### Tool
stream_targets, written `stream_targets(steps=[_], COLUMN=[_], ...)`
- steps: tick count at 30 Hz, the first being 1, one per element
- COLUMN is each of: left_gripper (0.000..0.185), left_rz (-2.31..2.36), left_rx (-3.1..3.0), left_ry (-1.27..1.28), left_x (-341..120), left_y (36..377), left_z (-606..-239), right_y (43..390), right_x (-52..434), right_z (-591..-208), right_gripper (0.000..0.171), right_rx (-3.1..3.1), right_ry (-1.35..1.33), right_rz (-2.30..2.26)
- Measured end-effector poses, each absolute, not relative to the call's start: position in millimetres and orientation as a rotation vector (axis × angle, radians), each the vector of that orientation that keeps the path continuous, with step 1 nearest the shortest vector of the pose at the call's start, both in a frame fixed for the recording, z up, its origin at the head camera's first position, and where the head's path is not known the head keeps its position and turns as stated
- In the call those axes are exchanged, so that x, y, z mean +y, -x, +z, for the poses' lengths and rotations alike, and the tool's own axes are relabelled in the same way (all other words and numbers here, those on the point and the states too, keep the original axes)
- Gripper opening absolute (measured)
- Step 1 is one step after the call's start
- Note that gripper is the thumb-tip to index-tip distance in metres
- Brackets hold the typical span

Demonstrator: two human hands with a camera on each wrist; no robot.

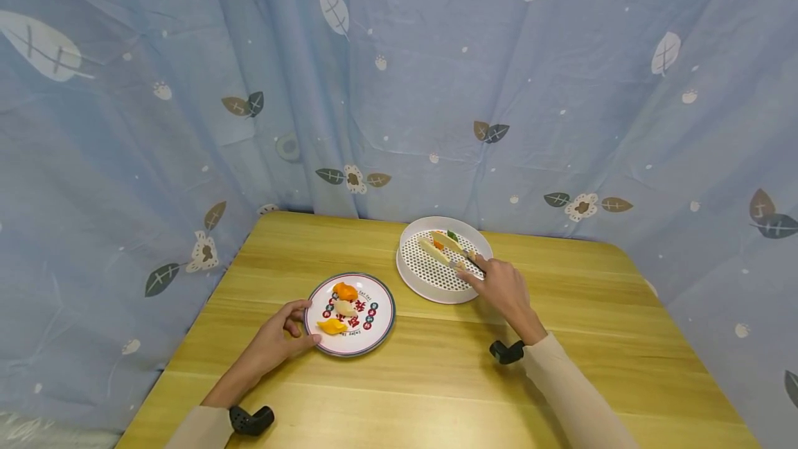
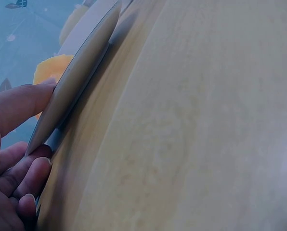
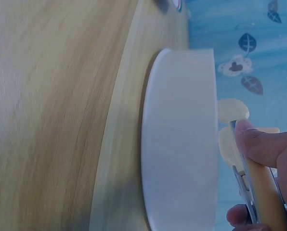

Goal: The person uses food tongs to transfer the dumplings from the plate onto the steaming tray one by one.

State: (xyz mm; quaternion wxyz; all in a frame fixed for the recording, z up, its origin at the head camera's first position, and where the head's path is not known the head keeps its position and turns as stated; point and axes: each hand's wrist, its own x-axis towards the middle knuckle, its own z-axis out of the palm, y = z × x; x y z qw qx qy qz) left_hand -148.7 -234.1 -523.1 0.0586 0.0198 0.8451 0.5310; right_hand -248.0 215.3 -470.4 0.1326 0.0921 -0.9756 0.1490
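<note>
On worktop [image 1: 436,380], left: left hand [image 1: 277,338] pinches plate [image 1: 383,305] rim, three dumpling-like pieces [image 1: 345,289] on it. Right and farther: right hand [image 1: 503,291] grips tongs [image 1: 435,251] over white perforated basket [image 1: 408,281]; orange bit [image 1: 438,244], green bit [image 1: 452,235] inside.

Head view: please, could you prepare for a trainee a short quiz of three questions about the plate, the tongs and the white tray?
1. How many food pieces lie on the plate?

2. True or false: the right hand holds the tongs.

3. Choose one. The floor of the white tray shows:
A) stripes
B) round holes
C) painted flowers

Key: 1. Three: orange, pale and yellow. 2. True. 3. B.
</note>
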Motion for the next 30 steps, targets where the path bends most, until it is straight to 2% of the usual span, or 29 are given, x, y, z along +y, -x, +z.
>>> stream_targets(steps=[30], left_gripper=[0.072], left_rz=[1.604], left_rx=[2.581], left_ry=[-0.061], left_x=[-234.1], left_y=[149.7], left_z=[-523.8], right_y=[201.3], right_x=[150.9], right_z=[-464.4], right_gripper=[0.068], right_rx=[-2.773], right_ry=[-0.533], right_rz=[0.615])
